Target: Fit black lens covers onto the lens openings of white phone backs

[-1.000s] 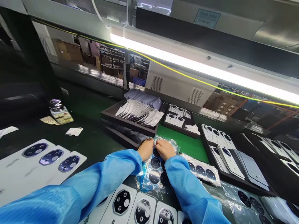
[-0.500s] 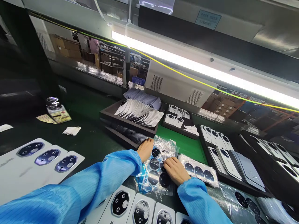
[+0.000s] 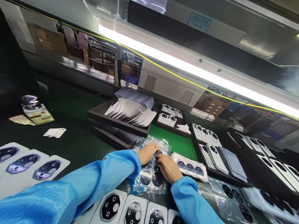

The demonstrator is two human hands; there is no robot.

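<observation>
Clear plastic film (image 3: pixel 149 186) with several dark round camera-shaped pieces lies in front of me on the bench. My left hand (image 3: pixel 148 153) rests on its upper part, fingers bent together toward the right; what they pinch is too small to tell. Close beside it, my right hand (image 3: pixel 170 168) has curled fingertips at the same dark piece, its grip hidden. Below the film stands a row of white plates (image 3: pixel 133 210) with dark camera-shaped pieces on them. A wrapped strip of similar pieces (image 3: pixel 190 168) lies right of my right hand.
A black tray (image 3: pixel 119 119) of fanned white and grey plates stands behind my left hand. More black trays (image 3: pixel 211 172) hold plates at the right. White plates (image 3: pixel 30 168), a paper scrap (image 3: pixel 54 133) and a metal-capped bottle (image 3: pixel 35 107) are at the left.
My left hand has moved right, from the film's upper left edge onto the dark pieces, and now nearly meets my right hand. The whole view has shifted slightly.
</observation>
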